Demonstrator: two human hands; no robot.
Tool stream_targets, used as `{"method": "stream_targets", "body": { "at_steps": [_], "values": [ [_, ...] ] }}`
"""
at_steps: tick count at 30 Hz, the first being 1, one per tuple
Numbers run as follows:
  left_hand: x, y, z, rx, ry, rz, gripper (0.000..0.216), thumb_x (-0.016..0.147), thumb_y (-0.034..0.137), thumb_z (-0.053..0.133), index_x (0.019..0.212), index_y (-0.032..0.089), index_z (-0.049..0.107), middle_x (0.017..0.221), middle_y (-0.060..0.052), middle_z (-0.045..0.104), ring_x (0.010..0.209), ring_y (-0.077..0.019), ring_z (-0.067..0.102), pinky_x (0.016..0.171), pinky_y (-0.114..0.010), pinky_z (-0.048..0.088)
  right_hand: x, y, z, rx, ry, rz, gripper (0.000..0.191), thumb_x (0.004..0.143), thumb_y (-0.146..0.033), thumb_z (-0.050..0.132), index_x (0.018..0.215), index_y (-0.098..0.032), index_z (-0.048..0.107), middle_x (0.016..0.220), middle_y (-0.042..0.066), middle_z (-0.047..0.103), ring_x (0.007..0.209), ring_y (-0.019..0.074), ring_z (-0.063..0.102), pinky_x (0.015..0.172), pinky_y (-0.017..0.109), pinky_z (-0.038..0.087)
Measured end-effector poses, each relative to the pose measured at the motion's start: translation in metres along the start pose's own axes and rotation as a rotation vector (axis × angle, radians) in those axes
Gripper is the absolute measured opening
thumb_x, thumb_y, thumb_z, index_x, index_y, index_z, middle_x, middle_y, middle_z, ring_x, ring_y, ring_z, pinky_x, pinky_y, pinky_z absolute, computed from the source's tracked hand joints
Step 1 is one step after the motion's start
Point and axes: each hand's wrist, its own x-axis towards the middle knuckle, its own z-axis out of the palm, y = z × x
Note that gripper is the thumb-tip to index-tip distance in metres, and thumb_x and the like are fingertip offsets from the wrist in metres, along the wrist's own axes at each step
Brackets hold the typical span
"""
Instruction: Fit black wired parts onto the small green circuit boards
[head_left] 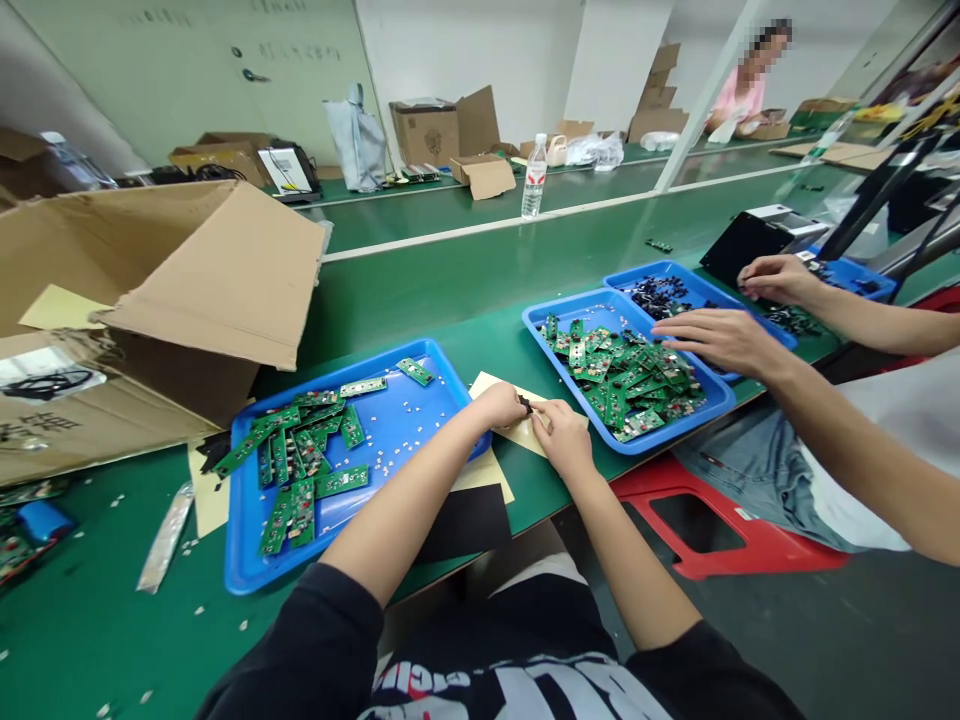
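Note:
Close together over a pale yellow sheet, my two hands meet at a small black piece. My left hand pinches it from the left; its fingertips are partly hidden. The fingers of my right hand are closed at the piece's other side, and its exact kind is too small to tell. To the left, a blue tray carries green circuit boards and scattered small white bits. On the right, another blue tray is heaped with green circuit boards.
A black sheet lies at the table's front edge. Left stands an open cardboard box. A co-worker's hands reach over trays at right, near a blue tray of black parts. A water bottle stands behind.

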Motion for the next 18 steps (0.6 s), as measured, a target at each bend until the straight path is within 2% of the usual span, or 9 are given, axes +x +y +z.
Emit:
{"method": "stream_targets", "body": {
  "at_steps": [9, 16, 18],
  "values": [
    [-0.005, 0.007, 0.004, 0.253, 0.136, -0.031, 0.034, 0.089, 0.034, 0.055, 0.117, 0.016, 0.054, 0.119, -0.01, 0.056, 0.102, -0.021, 0.058, 0.085, -0.041, 0.051, -0.001, 0.0, 0.002, 0.018, 0.01, 0.026, 0.032, 0.088, -0.031, 0.042, 0.103, -0.02, 0.067, 0.101, 0.009, 0.062, 0.076, 0.0185, 0.061, 0.065, 0.028, 0.045],
    [-0.016, 0.011, 0.005, 0.363, 0.204, 0.006, 0.034, 0.089, 0.034, 0.055, 0.118, 0.016, 0.054, 0.118, -0.009, 0.057, 0.101, -0.0206, 0.059, 0.085, -0.041, 0.052, 0.003, 0.007, 0.005, 0.092, 0.008, 0.043, 0.028, 0.084, -0.033, 0.046, 0.095, -0.021, 0.068, 0.098, 0.008, 0.063, 0.069, 0.0172, 0.06, 0.062, 0.028, 0.044],
    [-0.019, 0.013, 0.003, 0.37, 0.224, 0.038, 0.033, 0.087, 0.034, 0.057, 0.111, 0.012, 0.057, 0.113, -0.012, 0.059, 0.1, -0.0224, 0.06, 0.085, -0.04, 0.051, 0.004, 0.008, 0.004, 0.136, 0.024, 0.055, 0.025, 0.082, -0.034, 0.048, 0.089, -0.019, 0.067, 0.091, 0.008, 0.064, 0.067, 0.0169, 0.06, 0.063, 0.029, 0.045]
  ]
}}
